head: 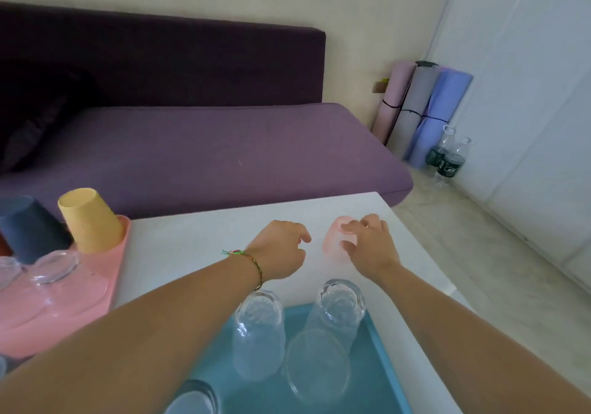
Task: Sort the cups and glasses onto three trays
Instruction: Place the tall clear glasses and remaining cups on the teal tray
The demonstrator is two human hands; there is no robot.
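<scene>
A pale pink cup [332, 241] stands upside down on the white table [198, 237]. My right hand [371, 244] is on it, fingers curled around its side. My left hand [281, 247] hovers just left of the cup, fingers loosely curled, holding nothing. Near me a blue tray [377, 359] carries several clear glasses [259, 333], most upside down. To the left a pink tray [96, 282] holds an upturned yellow cup [89, 218], a dark blue cup [32, 228] and clear glasses [54, 266].
A purple sofa [208, 151] runs behind the table. Rolled mats [422, 109] and two water bottles [447, 157] stand on the floor at the right, by a white wall. The table's right edge drops to a pale floor.
</scene>
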